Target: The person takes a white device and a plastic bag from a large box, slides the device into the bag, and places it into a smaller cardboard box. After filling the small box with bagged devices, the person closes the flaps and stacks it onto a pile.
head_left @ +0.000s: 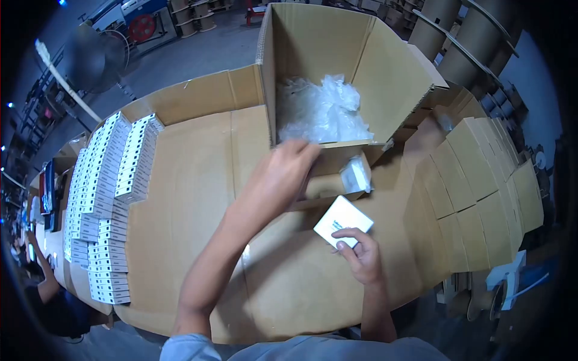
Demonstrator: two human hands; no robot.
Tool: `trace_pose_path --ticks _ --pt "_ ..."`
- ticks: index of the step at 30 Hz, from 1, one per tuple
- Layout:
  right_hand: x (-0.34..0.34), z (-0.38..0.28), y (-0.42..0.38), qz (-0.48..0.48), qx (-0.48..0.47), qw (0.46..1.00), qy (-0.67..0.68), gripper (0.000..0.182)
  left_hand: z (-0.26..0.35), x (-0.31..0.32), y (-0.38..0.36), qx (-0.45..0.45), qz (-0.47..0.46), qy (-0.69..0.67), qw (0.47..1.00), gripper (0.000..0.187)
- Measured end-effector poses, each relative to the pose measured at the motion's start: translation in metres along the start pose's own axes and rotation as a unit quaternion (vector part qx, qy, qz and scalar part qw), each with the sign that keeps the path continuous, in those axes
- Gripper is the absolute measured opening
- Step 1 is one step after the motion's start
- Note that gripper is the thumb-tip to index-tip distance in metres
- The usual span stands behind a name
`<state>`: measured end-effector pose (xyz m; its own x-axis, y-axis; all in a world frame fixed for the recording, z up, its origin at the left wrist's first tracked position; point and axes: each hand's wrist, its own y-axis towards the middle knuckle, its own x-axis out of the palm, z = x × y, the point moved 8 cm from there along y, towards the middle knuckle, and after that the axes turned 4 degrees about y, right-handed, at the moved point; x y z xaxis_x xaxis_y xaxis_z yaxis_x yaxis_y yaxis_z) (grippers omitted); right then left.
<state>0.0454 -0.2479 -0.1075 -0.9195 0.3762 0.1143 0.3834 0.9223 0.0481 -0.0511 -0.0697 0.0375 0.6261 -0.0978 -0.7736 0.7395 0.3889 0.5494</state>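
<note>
Between the thumb and fingers of my right hand (361,256) is a flat white box (344,222) with small print on its face, tilted above the cardboard surface. My left hand (288,168) reaches to the near edge of the large open carton; its fingers are bent down and partly hidden, and whether they hold anything does not show. Crumpled clear plastic bags (331,108) lie inside the large carton (325,48). Just in front of it, a smaller open box (325,186) has a white and clear packet (356,175) at its right end.
Tall rows of stacked white boxes (99,174) stand at the left. Brown cardboard boxes (475,192) are piled at the right. A cardboard sheet (186,240) covers the table. Part of another person (48,289) shows at the far left edge.
</note>
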Motion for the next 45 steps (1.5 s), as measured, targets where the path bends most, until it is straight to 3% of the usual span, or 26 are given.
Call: trace_pose_path --ticks 2,4,6,9,12,15,18,22,26,29,30,32,33,36,38,39,42,43,45 --pt "-0.025 -0.002 -0.003 0.024 0.004 1.0 0.018 0.017 -0.043 0.053 0.062 0.008 -0.031 0.07 0.997 0.032" --pt "-0.042 -0.006 -0.001 0.032 -0.011 0.999 0.029 0.018 -0.086 0.084 0.112 -0.087 -0.149 0.087 0.981 0.031" --pt "-0.059 -0.009 0.0 0.037 -0.021 0.998 0.036 0.017 -0.145 0.146 0.125 -0.076 -0.256 0.173 0.948 0.044" --pt "-0.083 -0.009 0.001 0.026 -0.019 0.999 0.026 0.018 -0.19 0.188 0.098 -0.215 -0.477 0.239 0.818 0.042" --pt "-0.105 -0.001 0.001 0.025 -0.006 0.999 0.025 0.018 -0.199 0.179 0.095 -0.217 -0.38 0.215 0.873 0.043" --pt "-0.115 -0.006 0.005 0.034 -0.004 0.999 0.018 0.018 -0.193 0.153 0.11 -0.194 -0.306 0.178 0.915 0.023" --pt "-0.118 -0.011 0.01 0.052 -0.008 0.998 0.019 0.018 -0.141 0.088 0.131 -0.194 -0.156 0.142 0.958 0.035" --pt "-0.108 -0.034 0.022 0.07 -0.044 0.997 -0.01 0.019 -0.101 0.029 0.122 -0.212 0.088 0.017 0.973 0.028" --pt "-0.097 -0.074 0.068 0.104 -0.167 0.977 -0.083 0.021 -0.091 0.014 0.109 -0.211 0.164 -0.06 0.962 0.022" --pt "-0.07 -0.14 0.115 0.145 -0.362 0.888 -0.243 0.034 -0.078 0.008 0.1 -0.206 0.2 -0.115 0.951 0.017" --pt "-0.058 -0.154 0.135 0.138 -0.369 0.872 -0.289 0.045 -0.075 0.008 0.097 -0.209 0.215 -0.142 0.943 0.017" --pt "-0.044 -0.16 0.19 0.078 -0.246 0.921 -0.292 0.06 -0.073 0.01 0.1 -0.176 0.237 -0.167 0.941 0.015" --pt "-0.037 -0.159 0.223 0.033 -0.334 0.905 -0.262 0.059 -0.068 0.011 0.102 -0.155 0.247 -0.171 0.941 0.014" --pt "-0.025 -0.127 0.295 -0.103 -0.165 0.952 -0.236 0.038 -0.075 0.02 0.114 -0.114 0.26 -0.178 0.942 0.015" --pt "-0.035 -0.127 0.314 -0.058 -0.211 0.956 -0.196 0.033 -0.085 0.027 0.121 -0.081 0.272 -0.12 0.951 0.016" --pt "-0.041 -0.129 0.321 -0.037 -0.235 0.955 -0.175 0.031 -0.094 0.033 0.124 -0.109 0.231 -0.027 0.966 0.021" --pt "-0.075 -0.127 0.334 0.173 -0.239 0.932 -0.211 0.029 -0.145 0.065 0.13 -0.16 0.187 0.045 0.968 0.018" --pt "-0.084 -0.124 0.333 0.205 -0.201 0.935 -0.209 0.028 -0.166 0.08 0.127 -0.236 0.129 -0.097 0.958 0.022" --pt "-0.086 -0.12 0.335 0.233 -0.205 0.93 -0.195 0.028 -0.166 0.076 0.125 -0.251 0.216 -0.062 0.942 0.035"
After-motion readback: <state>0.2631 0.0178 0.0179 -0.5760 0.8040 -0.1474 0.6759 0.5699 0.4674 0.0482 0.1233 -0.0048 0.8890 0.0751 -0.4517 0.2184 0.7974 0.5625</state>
